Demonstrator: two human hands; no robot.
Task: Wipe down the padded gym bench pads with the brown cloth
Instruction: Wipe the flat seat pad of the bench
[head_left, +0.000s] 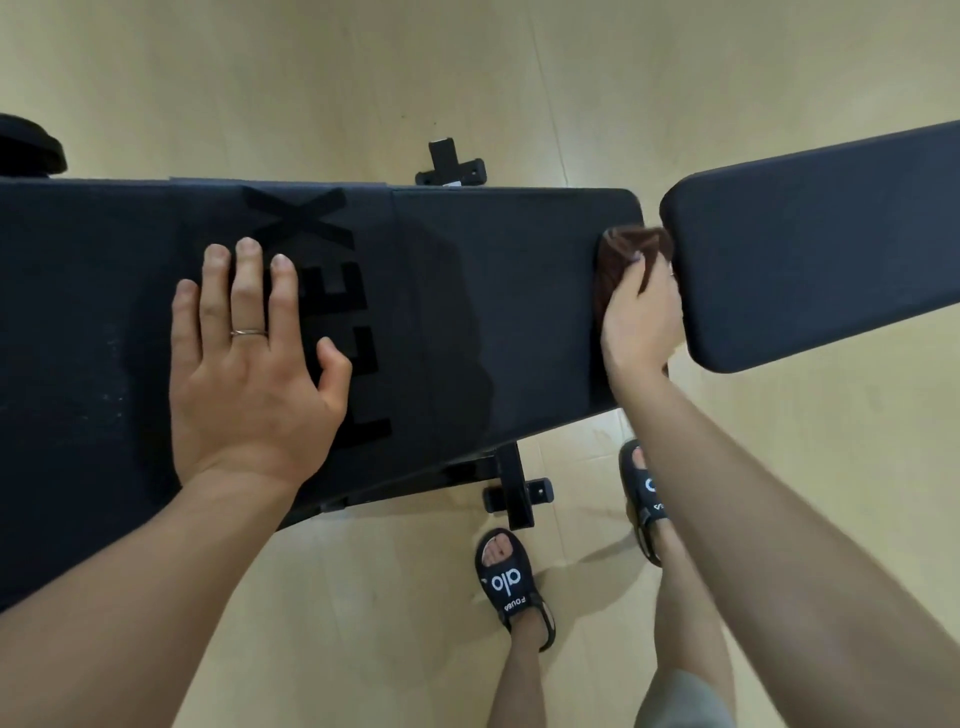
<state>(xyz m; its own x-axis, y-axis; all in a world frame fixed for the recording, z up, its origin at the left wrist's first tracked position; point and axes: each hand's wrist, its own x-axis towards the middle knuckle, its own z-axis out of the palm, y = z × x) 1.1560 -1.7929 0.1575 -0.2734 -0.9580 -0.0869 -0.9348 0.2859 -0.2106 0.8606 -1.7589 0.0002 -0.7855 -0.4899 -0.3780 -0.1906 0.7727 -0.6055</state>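
At three o'clock, right hand (641, 306) clamped on brown cloth (621, 260) between long pad (467, 312) and short pad (821, 260), left hand (249, 364) at nine o'clock, fingers spread flat on long pad.

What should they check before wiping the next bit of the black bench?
1. Brown cloth gripped by right hand: ok.
2. Left hand flat on the long black padded back pad, bracing it: ok.
3. Cloth sits at the gap beside the smaller black seat pad: ok.
4. Seat pad already wiped: cannot tell.
5. Black sandals clear of the black metal bench foot: ok.
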